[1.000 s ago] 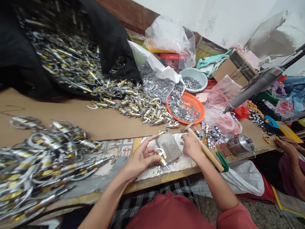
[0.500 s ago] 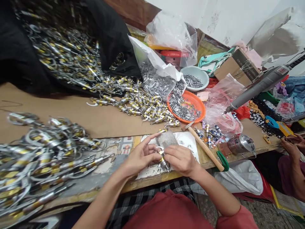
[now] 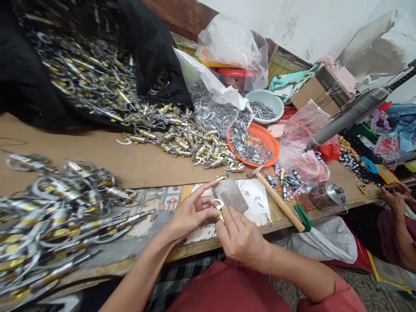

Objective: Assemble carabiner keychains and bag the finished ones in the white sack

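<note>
In the head view, a small silver-and-yellow metal piece with a curved hook [image 3: 217, 202] is held between my two hands. My left hand [image 3: 195, 212] pinches it between thumb and fingers, its index finger stretched towards another yellow-and-silver piece [image 3: 222, 177]. My right hand [image 3: 242, 238] is closed around the lower part and hides most of it. Just beyond my fingers lies a grey metal block [image 3: 232, 195] on white paper [image 3: 261, 210]. A few tiny metal links [image 3: 258, 199] rest on that paper.
A hammer [image 3: 281, 203] lies to the right, near a metal mug [image 3: 328, 195]. Behind are an orange tray [image 3: 275, 147] of small metal parts and a pale bowl [image 3: 276, 104] of pins. Piles of similar pieces [image 3: 58, 208] lie left. A co-worker's hands [image 3: 396, 197] show far right.
My right hand has turned and shifted down towards me, now covering the lower part of the hooked piece and uncovering more of the metal block. My left hand stays nearly still.
</note>
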Action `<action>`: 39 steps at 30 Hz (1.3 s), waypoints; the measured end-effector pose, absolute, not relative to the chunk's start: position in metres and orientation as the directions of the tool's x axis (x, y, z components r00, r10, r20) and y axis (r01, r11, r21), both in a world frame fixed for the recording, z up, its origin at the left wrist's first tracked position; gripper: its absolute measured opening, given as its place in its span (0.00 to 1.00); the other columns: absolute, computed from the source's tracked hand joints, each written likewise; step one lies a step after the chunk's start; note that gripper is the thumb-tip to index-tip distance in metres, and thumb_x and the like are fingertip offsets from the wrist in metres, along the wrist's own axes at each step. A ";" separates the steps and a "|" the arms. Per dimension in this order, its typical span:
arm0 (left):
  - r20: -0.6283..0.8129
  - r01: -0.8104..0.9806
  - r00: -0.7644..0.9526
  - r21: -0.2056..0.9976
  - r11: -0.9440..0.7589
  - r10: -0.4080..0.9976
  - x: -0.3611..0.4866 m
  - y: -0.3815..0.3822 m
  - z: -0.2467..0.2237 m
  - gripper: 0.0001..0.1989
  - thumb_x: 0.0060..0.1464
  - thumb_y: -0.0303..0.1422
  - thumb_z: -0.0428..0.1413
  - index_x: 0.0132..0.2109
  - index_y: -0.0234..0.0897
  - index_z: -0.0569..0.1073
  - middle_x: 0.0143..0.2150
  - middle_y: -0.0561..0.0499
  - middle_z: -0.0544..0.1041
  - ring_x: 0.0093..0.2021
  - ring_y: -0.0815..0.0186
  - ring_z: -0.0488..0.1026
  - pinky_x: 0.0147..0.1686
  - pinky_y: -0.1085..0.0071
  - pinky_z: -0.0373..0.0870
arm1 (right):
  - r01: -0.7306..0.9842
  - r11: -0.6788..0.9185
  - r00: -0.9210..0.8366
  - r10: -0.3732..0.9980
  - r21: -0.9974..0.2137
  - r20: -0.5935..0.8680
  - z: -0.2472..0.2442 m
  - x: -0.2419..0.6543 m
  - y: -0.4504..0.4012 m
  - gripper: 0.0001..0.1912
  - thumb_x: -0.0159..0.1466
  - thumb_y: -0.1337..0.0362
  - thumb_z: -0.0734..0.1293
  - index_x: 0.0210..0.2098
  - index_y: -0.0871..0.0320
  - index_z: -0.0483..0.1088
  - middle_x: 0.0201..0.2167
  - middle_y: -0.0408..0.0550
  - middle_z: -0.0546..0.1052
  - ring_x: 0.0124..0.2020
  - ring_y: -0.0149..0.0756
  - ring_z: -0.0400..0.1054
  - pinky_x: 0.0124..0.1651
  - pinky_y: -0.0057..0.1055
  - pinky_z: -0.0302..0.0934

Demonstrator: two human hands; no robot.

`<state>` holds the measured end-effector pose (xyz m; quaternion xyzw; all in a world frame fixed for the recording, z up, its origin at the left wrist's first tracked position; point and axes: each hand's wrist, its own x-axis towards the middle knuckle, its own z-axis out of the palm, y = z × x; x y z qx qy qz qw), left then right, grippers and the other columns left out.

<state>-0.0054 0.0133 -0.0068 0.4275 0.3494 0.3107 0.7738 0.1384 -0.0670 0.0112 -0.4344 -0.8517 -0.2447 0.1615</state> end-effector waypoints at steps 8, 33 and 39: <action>-0.277 -0.170 0.544 0.888 0.427 0.792 -0.006 0.014 -0.005 0.40 0.38 0.28 0.63 0.60 0.35 0.59 0.25 0.56 0.74 0.25 0.70 0.69 0.27 0.74 0.65 | 0.846 0.508 -0.520 0.722 0.160 0.456 0.010 0.132 -0.070 0.12 0.64 0.74 0.53 0.37 0.64 0.67 0.41 0.62 0.76 0.41 0.42 0.72 0.40 0.34 0.69; -0.327 -0.166 0.542 0.862 0.480 0.774 -0.003 0.014 -0.001 0.41 0.37 0.27 0.63 0.60 0.35 0.57 0.26 0.56 0.75 0.24 0.67 0.73 0.26 0.69 0.70 | 0.887 0.360 -0.258 0.905 -0.288 0.337 0.036 0.221 -0.108 0.22 0.67 0.66 0.57 0.61 0.55 0.56 0.30 0.47 0.74 0.29 0.32 0.70 0.32 0.25 0.64; -0.332 -0.162 0.518 0.866 0.472 0.788 -0.002 0.015 -0.001 0.44 0.33 0.26 0.64 0.60 0.33 0.57 0.24 0.57 0.74 0.22 0.68 0.72 0.25 0.71 0.70 | 0.932 0.318 -0.281 0.937 -0.174 0.209 0.038 0.215 -0.104 0.21 0.68 0.65 0.56 0.60 0.55 0.57 0.28 0.46 0.74 0.27 0.32 0.69 0.28 0.25 0.63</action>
